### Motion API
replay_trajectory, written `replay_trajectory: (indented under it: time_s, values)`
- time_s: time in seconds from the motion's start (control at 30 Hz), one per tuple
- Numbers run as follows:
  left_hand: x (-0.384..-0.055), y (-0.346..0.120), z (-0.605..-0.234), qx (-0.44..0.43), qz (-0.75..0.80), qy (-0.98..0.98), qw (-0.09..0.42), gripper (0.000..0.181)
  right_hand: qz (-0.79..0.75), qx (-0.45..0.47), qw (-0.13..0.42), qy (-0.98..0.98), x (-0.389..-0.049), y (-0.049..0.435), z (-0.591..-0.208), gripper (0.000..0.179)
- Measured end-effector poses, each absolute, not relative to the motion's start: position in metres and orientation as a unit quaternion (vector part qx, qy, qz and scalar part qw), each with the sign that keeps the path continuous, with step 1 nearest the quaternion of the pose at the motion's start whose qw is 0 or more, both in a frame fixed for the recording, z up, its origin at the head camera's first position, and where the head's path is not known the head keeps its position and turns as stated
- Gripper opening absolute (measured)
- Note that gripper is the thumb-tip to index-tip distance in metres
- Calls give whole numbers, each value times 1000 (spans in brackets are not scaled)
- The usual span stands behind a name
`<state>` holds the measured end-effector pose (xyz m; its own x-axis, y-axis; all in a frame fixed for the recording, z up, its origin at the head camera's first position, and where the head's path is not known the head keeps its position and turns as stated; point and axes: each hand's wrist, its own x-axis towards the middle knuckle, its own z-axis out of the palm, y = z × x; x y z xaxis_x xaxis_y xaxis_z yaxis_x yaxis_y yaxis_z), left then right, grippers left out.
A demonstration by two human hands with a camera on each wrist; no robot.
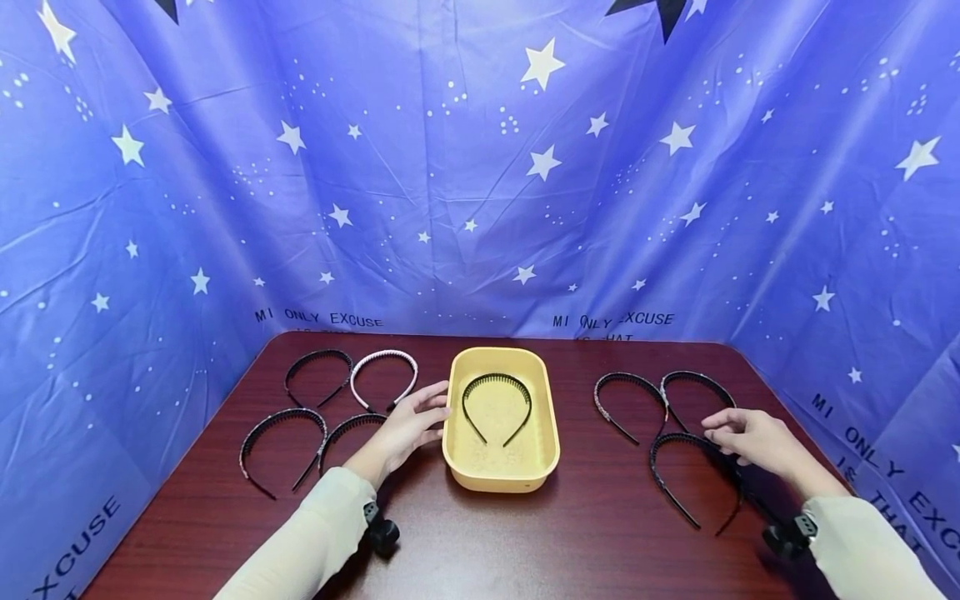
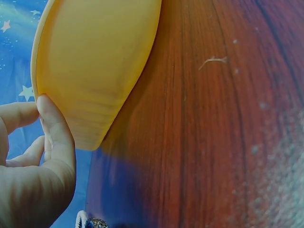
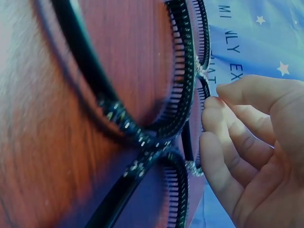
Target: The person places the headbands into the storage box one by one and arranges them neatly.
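Note:
My left hand (image 1: 411, 427) touches the left side of a yellow plastic basin (image 1: 553, 417). In the left wrist view, the thumb lies along the outer wall (image 2: 99, 61) while a fingertip meets the rim. Inside the basin is a black toothed headband (image 1: 497, 377). On the right, my right hand (image 1: 753, 442) hovers over a group of dark headbands (image 1: 660, 454), fingers loosely bent. Between its fingertips nothing shows in the right wrist view, where glittery black headbands (image 3: 183, 61) lie just beside them. The hand and forearm partly cover this group in the head view.
Left of the basin, a pink-white headband (image 1: 384, 353) lies with several dark headbands (image 1: 318, 354); the left hand partly covers one. Everything stands on a dark red wooden table (image 1: 480, 550). A blue star-patterned curtain (image 1: 480, 183) surrounds its back and sides.

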<state>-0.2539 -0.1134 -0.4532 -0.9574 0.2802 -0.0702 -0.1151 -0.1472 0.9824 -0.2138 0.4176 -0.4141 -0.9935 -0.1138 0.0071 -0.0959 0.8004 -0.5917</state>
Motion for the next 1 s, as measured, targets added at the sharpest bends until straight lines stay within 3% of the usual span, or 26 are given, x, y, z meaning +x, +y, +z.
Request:
replay_trajectory:
  time_s: [1.0]
  values:
    - [-253,-114,-453,68,757,637,133,59,-287,-21,31,957,-211,430,-430,22]
